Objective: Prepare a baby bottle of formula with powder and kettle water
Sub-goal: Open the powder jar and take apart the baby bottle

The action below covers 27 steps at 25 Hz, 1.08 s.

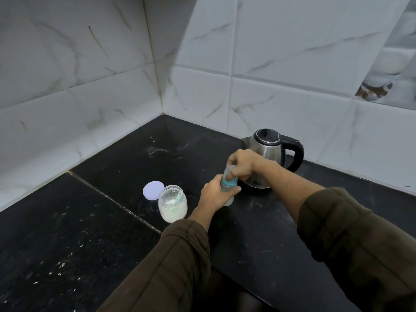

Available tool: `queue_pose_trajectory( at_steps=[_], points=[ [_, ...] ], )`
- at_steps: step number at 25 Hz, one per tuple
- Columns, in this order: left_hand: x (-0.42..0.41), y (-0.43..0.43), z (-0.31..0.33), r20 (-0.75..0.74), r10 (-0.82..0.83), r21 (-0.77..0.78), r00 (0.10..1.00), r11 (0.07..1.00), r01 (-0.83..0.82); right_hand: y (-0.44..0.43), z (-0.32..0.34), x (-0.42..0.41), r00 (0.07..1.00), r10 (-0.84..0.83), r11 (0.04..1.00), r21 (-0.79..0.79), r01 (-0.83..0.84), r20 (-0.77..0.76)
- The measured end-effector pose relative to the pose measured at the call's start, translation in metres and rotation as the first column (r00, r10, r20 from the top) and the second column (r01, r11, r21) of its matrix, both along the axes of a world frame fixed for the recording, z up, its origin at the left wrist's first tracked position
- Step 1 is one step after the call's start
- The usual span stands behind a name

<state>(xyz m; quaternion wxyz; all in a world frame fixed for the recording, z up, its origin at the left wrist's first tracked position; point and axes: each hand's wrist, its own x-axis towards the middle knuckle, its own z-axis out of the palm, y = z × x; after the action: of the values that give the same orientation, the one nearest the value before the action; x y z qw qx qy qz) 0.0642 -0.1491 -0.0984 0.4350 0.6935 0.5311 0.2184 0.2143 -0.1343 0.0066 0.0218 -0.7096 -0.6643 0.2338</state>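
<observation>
While the left hand (213,192) wraps its curled fingers round the lower body of the baby bottle (231,183), the right hand (242,164) sits on it from above. That hand's fingers and thumb are bent round the clear cap and the teal collar under it.

The bottle stands close to upright between the two hands. Its long axis runs from the left hand's grip straight up into the right palm. Its base shows just below the left fingers, at or just above the black counter (258,226); I can't tell whether it touches.

To my eye the next move turns on that axis: a twist at the collar, with the right hand turning and the left holding the body against it. Whether the top is coming off or going on, I can't tell.

It is a small bottle, clear and pale below the teal ring, and I can't make out anything inside.

The open powder jar (172,204) stands just outside the left hand, a teal scoop (179,196) resting in it and its lid (153,190) flat just beyond. The kettle (267,149) sits right behind the right hand, which is the nearer one to it.
</observation>
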Motion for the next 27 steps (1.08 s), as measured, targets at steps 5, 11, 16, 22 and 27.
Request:
queue_pose_trajectory(
  at_steps=[5, 11, 16, 22, 27],
  points=[
    [0.002, -0.004, 0.002, 0.095, -0.009, 0.058, 0.995, 0.998, 0.003, -0.003, 0.009, -0.001, 0.996, -0.068, 0.998, -0.008, 0.067, -0.06],
    [0.003, -0.004, 0.008, 0.12, -0.034, 0.089, 0.992, 0.996, 0.023, -0.006, 0.026, -0.005, 0.995, 0.059, 0.997, 0.051, -0.063, 0.076],
    [-0.004, 0.0, 0.008, 0.092, -0.052, 0.036, 0.994, 0.998, 0.049, -0.006, 0.046, -0.007, 0.984, 0.134, 0.985, 0.089, -0.145, 0.114],
    [-0.013, -0.003, -0.002, 0.089, 0.058, 0.014, 0.994, 0.998, -0.06, -0.017, 0.05, 0.013, 0.997, 0.016, 0.999, 0.045, -0.019, 0.08],
    [-0.014, -0.002, -0.006, 0.121, 0.077, 0.072, 0.99, 0.994, -0.086, -0.049, 0.008, 0.03, 0.94, -0.055, 0.989, -0.114, 0.099, 0.337]
  ],
)
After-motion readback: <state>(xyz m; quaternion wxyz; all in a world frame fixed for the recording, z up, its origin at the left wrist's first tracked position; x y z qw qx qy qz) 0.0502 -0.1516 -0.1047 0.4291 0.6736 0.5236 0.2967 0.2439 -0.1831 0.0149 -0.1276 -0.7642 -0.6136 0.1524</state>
